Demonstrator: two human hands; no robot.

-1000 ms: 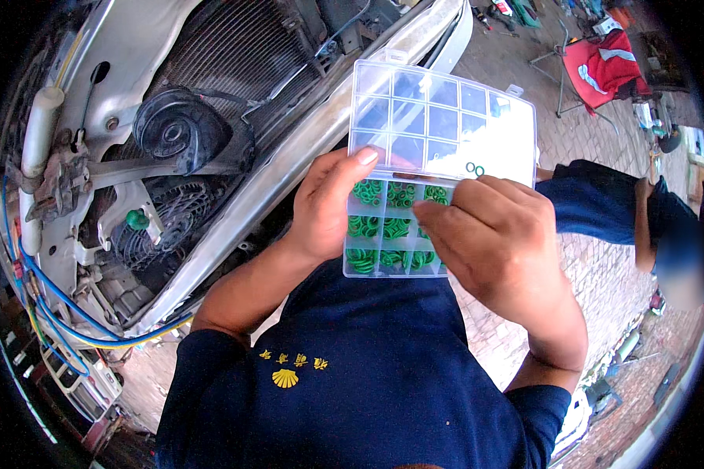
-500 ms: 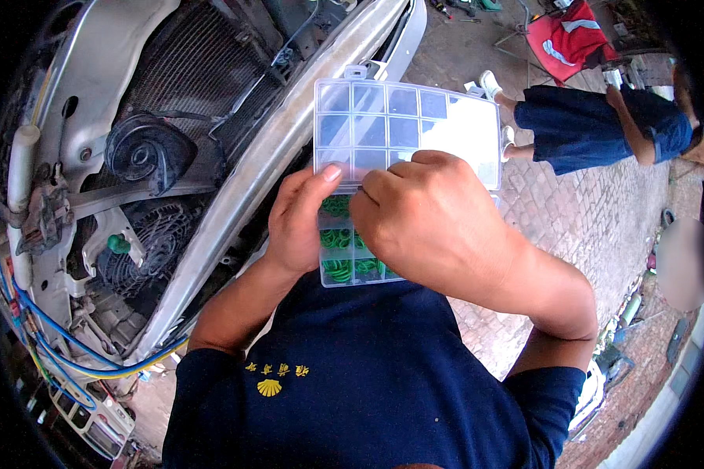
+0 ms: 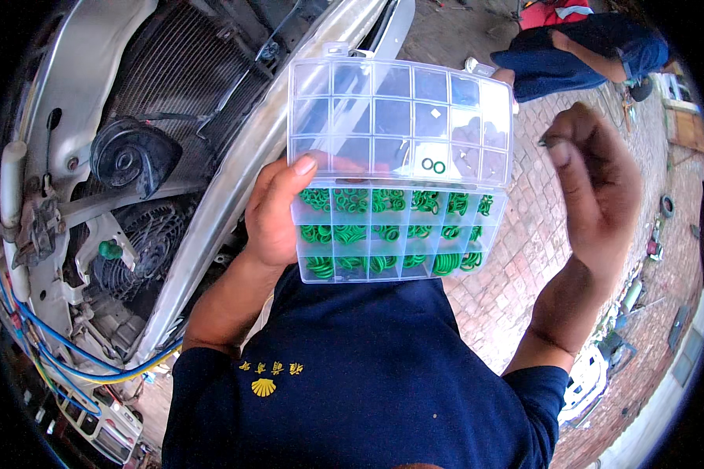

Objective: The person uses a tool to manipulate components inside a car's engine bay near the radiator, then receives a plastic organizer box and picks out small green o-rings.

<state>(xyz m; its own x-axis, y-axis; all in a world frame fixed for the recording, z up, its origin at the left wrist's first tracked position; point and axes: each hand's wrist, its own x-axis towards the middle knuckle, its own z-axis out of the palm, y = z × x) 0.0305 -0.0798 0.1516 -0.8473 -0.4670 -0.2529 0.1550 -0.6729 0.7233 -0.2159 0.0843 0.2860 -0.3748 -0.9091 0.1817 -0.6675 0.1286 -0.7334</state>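
My left hand (image 3: pixel 276 211) is closed on the left side of a clear plastic compartment box (image 3: pixel 400 277), its thumb over the hinge side. The raised lid (image 3: pixel 352 117) is divided into small squares. Green rubber O-rings (image 3: pixel 350 234) of several sizes fill the lower compartments. Two dark green O-rings (image 3: pixel 432 165) lie in a square of the lid, near the hinge. Off to the right of the box, my right hand (image 3: pixel 594 176) is raised with thumb and fingers pinched together. A tiny dark bit shows at its fingertips, too small to name.
To the left is an opened car front with a radiator (image 3: pixel 203 70), a black horn (image 3: pixel 135 156) and a pale bumper beam (image 3: pixel 235 180). Blue and yellow hoses (image 3: pixel 109 371) run below. A person in dark clothes (image 3: pixel 579 55) stands at upper right on brick paving (image 3: pixel 516 242).
My right hand has drawn away from the box to the right and up, uncovering the compartments and the two rings in the lid. The box has shifted slightly left.
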